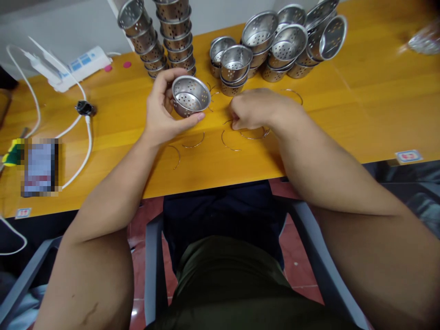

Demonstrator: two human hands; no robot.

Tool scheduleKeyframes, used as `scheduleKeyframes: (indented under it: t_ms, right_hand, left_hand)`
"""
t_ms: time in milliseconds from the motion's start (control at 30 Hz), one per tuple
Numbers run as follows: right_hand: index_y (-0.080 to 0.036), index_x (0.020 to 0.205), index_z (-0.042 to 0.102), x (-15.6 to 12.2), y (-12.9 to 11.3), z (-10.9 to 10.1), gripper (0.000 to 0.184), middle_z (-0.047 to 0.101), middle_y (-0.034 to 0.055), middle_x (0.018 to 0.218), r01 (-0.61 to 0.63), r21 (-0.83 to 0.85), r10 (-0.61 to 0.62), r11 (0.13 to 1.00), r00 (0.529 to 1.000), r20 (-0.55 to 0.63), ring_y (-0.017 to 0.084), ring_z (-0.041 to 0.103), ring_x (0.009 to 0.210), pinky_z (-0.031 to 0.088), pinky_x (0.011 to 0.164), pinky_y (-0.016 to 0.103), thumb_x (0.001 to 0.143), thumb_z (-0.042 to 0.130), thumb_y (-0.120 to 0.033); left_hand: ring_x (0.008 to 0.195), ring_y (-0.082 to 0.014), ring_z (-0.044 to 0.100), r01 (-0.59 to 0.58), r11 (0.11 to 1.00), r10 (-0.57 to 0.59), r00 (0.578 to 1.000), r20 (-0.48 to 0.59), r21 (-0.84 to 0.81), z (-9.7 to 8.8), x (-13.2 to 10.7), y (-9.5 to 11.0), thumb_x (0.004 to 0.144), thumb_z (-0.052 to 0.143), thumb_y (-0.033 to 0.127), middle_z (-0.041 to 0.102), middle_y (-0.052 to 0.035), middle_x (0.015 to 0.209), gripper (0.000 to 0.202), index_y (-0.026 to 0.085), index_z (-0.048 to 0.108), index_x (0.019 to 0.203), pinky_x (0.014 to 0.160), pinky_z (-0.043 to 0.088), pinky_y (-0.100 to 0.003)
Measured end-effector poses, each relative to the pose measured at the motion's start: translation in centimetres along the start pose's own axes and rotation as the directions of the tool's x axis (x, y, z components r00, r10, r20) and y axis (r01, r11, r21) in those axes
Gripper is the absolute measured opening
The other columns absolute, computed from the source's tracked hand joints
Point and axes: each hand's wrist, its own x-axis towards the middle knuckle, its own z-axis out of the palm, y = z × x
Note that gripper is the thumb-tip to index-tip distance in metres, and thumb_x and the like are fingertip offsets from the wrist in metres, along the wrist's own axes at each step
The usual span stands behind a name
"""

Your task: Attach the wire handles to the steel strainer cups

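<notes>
My left hand (165, 103) grips a perforated metal cup (191, 95) by its side, thumb at the near edge and fingers around the far side. The cup tilts so that its holed inside faces me. Close to the tabletop, my right hand (252, 108) has its fingers curled and pinched together, among thin curved wires (231, 145); what lies between its fingertips is hidden. More bent wire pieces (195, 143) lie on the table between and in front of both hands.
Behind my hands stand two tall stacks of perforated cups (177, 30) and several shorter, leaning stacks (288, 43). At left are a white power strip (80, 68), cables and a blurred-out phone (41, 167). The wooden table (371, 101) ends just before my lap.
</notes>
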Motion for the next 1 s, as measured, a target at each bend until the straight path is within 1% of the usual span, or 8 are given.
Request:
scheduleKeyframes:
  t_ms: [100,200,333,467,533,700,833,1000]
  right_hand:
    - [-0.028,0.128,0.098,0.1,-0.1,0.2,0.022,0.096,0.0136,0.121,-0.035,-0.136,0.039,0.990,0.999,0.030,0.049,0.088,0.126,0.070,0.099,0.052,0.106,0.095,-0.032]
    - [-0.021,0.128,0.094,-0.3,-0.6,-0.3,0.022,0.094,0.0188,0.128,-0.018,-0.081,0.019,0.997,1.000,0.013,0.046,0.087,0.125,0.067,0.099,0.049,0.112,0.083,-0.031]
    - [-0.025,0.136,0.087,-1.0,-0.7,-1.1,0.028,0.092,0.0145,0.138,0.084,0.218,-0.061,0.972,0.992,-0.113,0.036,0.082,0.123,0.063,0.106,0.045,0.113,0.070,-0.027]
    - [-0.029,0.159,0.074,-1.6,-0.9,-1.6,0.059,0.092,0.0095,0.143,0.121,0.589,-0.026,0.799,0.986,-0.167,0.031,0.081,0.116,0.065,0.106,0.043,0.101,0.075,-0.035]
    - [-0.030,0.155,0.075,-1.8,-1.2,-1.7,0.063,0.093,0.0088,0.138,0.169,0.676,-0.019,0.718,0.975,-0.223,0.031,0.083,0.106,0.068,0.102,0.045,0.093,0.079,-0.040]
    - [-0.033,0.120,0.077,-1.5,-2.1,-1.5,0.021,0.092,0.0076,0.117,0.179,0.714,0.051,0.677,0.956,-0.289,0.031,0.081,0.094,0.068,0.095,0.048,0.110,0.076,-0.051]
    - [-0.033,0.133,0.082,-1.0,-2.5,-0.8,0.031,0.089,0.0078,0.120,0.214,0.686,0.020,0.695,0.949,-0.316,0.033,0.078,0.106,0.066,0.100,0.047,0.120,0.073,-0.060]
    - [-0.033,0.143,0.081,-0.7,-2.7,0.0,0.049,0.085,0.0090,0.126,0.270,0.658,-0.005,0.703,0.927,-0.375,0.036,0.074,0.120,0.063,0.109,0.047,0.120,0.075,-0.075]
  left_hand:
    - [0.148,-0.0528,0.075,-0.003,0.998,0.007,0.999,-0.052,0.063,0.2,0.3,-0.6,0.058,0.122,0.102,0.075,-0.0108,0.161,0.129,0.048,0.068,0.162,0.122,0.069,-0.075]
    - [0.148,-0.0537,0.076,-0.059,0.993,0.063,0.997,-0.040,0.101,0.1,0.4,-0.9,0.063,0.117,0.102,0.075,-0.0110,0.160,0.124,0.051,0.069,0.165,0.121,0.068,-0.077]
    - [0.147,-0.0525,0.078,-0.086,0.994,0.089,0.995,-0.037,0.069,0.0,0.3,-0.6,0.067,0.116,0.104,0.076,-0.0107,0.160,0.122,0.051,0.070,0.166,0.119,0.070,-0.073]
    - [0.148,-0.0540,0.078,0.023,0.996,-0.017,0.998,-0.058,0.088,0.3,0.1,-0.3,0.066,0.110,0.114,0.079,-0.0125,0.158,0.124,0.044,0.073,0.161,0.124,0.068,-0.072]
    - [0.147,-0.0548,0.078,0.048,0.994,-0.042,0.998,-0.057,0.101,0.3,0.1,-0.5,0.061,0.112,0.114,0.080,-0.0122,0.158,0.127,0.044,0.075,0.160,0.126,0.066,-0.074]
    - [0.151,-0.0505,0.076,0.004,0.998,-0.002,1.000,-0.027,0.068,0.1,-0.4,-1.4,0.061,0.118,0.110,0.078,-0.0098,0.161,0.132,0.045,0.072,0.166,0.131,0.063,-0.072]
    - [0.153,-0.0475,0.073,-0.046,0.998,0.046,0.999,0.014,0.034,0.0,-0.7,-1.3,0.051,0.124,0.108,0.076,-0.0060,0.163,0.146,0.044,0.068,0.170,0.135,0.060,-0.069]
    - [0.149,-0.0483,0.069,-0.038,0.999,0.035,0.997,0.072,0.037,-0.2,-0.8,-0.8,0.058,0.128,0.101,0.075,-0.0066,0.167,0.141,0.044,0.068,0.172,0.133,0.058,-0.072]
